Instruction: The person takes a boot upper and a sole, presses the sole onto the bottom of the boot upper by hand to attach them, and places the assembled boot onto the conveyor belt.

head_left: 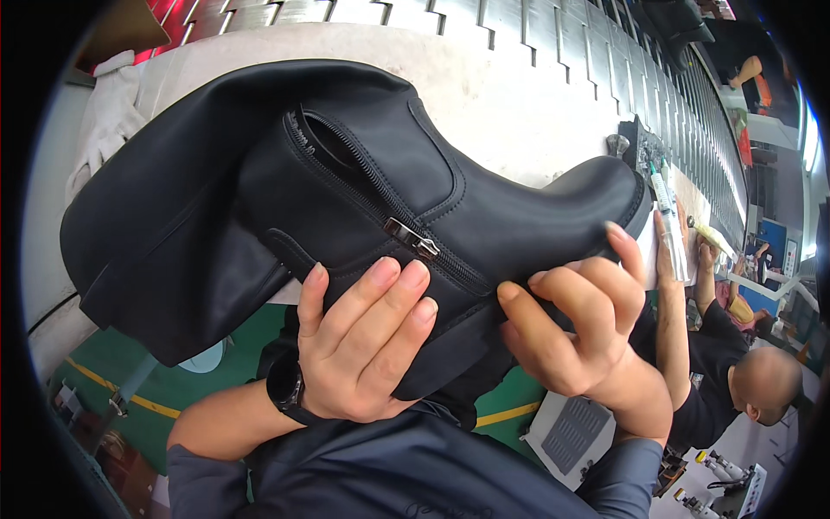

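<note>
Four fingers of L hand lie slightly apart on the black boot, just below its zip slider; thumb hidden, can't tell if clamped. R hand curled against boot's foot, grip unclear too. On my remote feed, boot's sideways over bench edge; white glove far L, co-worker R.

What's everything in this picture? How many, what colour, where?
boot: one, black, across the middle
zip: one, black with silver slider, boot's side
glove: at least one, white, upper left
worktop: one, pale, behind boot
metal slats: many, silver, top and right
co-worker: one nearby, black shirt, lower right
vented box: one, grey, lower right
floor: one, green with yellow lines, below
background clutter: too small to count, far right
watch: one, black, lower left
left hand: one, bare, on boot
right hand: one, bare, by boot's toe
</note>
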A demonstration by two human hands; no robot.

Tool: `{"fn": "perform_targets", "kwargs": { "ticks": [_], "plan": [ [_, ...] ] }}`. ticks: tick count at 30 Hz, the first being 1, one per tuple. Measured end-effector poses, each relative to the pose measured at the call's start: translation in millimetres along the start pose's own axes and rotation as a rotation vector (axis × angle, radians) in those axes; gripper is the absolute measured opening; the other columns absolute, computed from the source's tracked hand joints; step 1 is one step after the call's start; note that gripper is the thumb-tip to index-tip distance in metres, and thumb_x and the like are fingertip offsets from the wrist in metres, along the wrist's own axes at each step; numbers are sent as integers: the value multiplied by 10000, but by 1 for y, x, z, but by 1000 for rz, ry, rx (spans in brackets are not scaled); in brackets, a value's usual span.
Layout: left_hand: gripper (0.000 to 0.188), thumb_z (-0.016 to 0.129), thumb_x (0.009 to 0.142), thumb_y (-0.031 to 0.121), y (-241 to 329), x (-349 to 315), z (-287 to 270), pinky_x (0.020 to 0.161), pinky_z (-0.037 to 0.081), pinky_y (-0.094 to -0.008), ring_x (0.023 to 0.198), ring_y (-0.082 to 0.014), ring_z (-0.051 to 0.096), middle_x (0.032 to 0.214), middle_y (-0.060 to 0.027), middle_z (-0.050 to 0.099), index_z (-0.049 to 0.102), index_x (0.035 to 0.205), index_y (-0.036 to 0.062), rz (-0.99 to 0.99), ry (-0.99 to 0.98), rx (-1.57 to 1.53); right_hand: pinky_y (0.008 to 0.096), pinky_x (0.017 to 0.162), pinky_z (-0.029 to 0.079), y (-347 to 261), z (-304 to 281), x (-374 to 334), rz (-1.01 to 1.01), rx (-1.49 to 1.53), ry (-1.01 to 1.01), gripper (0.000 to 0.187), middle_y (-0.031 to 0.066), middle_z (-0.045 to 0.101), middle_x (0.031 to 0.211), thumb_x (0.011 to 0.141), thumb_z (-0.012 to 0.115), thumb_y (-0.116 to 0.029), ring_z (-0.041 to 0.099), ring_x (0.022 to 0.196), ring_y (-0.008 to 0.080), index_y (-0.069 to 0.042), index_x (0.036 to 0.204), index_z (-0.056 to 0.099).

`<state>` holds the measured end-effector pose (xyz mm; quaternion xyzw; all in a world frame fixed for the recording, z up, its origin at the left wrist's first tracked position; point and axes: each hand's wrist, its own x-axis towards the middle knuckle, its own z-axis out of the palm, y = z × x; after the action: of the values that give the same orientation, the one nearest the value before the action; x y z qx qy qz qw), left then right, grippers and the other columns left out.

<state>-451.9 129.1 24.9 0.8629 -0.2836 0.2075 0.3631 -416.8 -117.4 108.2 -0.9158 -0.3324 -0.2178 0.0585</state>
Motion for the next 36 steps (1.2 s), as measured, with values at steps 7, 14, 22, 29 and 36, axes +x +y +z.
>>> {"fn": "perform_targets", "kwargs": {
  "ticks": [7,14,22,29,36],
  "plan": [
    [550,554,1051,421,1,3,-4,1309,211,-611,1390,-355,630,1427,-201,707,655,1414,21,-31,-25,-39,484,990,504,19,0,22,-50,216,-113,228,-5,655,897,607,745,-202,591,844,201,-148,821,684],
    [537,601,1028,402,3,4,-4,1305,216,-616,1384,-356,636,1419,-198,711,672,1391,13,-44,-18,-75,467,923,485,18,3,20,-64,256,-64,230,8,649,842,581,728,-213,589,814,208,-132,791,676],
    [538,627,1015,404,2,7,-6,1287,245,-634,1356,-359,658,1399,-206,719,684,1363,-2,-48,-11,-81,477,939,487,10,-3,24,-76,192,-141,266,17,664,921,607,736,-207,595,856,209,-125,859,709],
    [570,631,1006,417,-2,7,-6,1275,254,-643,1369,-363,641,1420,-217,701,670,1377,-14,-35,-27,-65,482,966,490,-6,15,29,-103,107,-111,226,28,635,918,661,671,-240,611,815,196,-136,861,652],
    [553,669,982,382,1,9,-2,1269,268,-634,1358,-355,652,1416,-207,708,676,1371,-10,-27,12,-55,453,868,465,7,17,29,-165,176,-82,195,9,535,784,623,654,-247,557,690,192,-139,772,590]
  ]
}}
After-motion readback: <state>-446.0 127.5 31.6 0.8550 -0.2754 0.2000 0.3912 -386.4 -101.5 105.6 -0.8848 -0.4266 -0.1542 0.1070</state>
